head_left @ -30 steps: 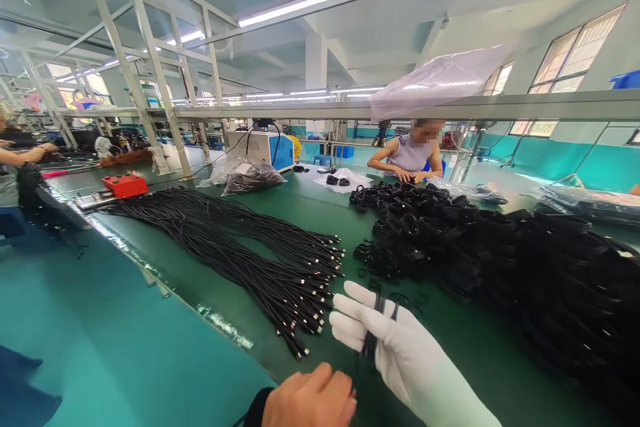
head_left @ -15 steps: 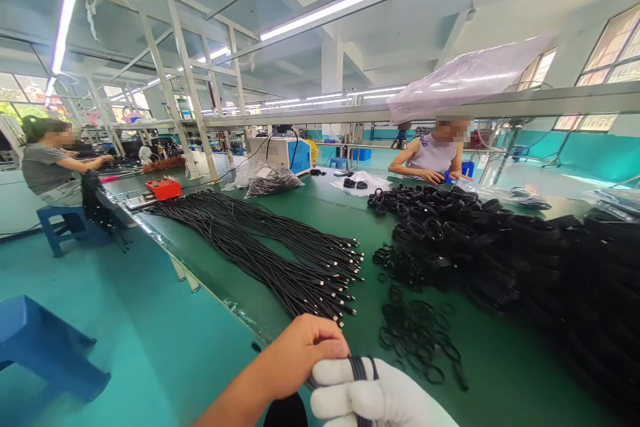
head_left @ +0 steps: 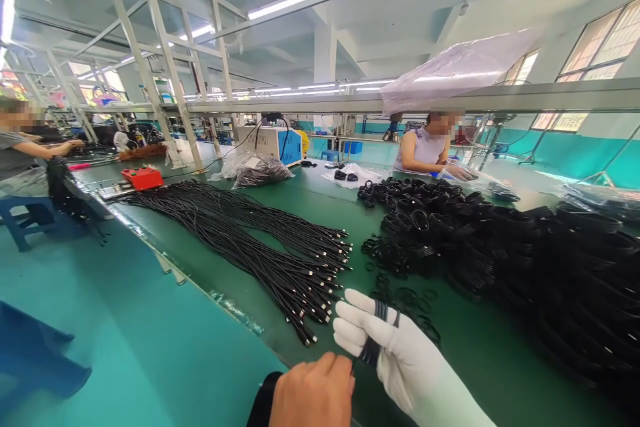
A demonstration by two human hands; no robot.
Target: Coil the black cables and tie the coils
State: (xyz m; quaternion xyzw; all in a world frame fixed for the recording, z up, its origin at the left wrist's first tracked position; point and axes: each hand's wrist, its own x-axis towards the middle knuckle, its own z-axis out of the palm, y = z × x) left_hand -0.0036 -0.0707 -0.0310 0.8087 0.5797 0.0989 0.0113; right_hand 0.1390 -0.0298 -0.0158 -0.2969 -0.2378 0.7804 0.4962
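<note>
Near edge of green surface (head_left: 320, 207): thin black flexible cord (head_left: 374, 347) wound round the straight fingers of my white-gloved right hand (head_left: 400, 360). Bare left hand (head_left: 313, 393) is pinched on its lower end. I judge it light, limp and slippery on glove, so best gripped at the wraps.

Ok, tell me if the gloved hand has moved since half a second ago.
Yes. The right hand, with a coil wound on it, has gone forward. It was short of the cable ends and is now level with them, to their right.
</note>
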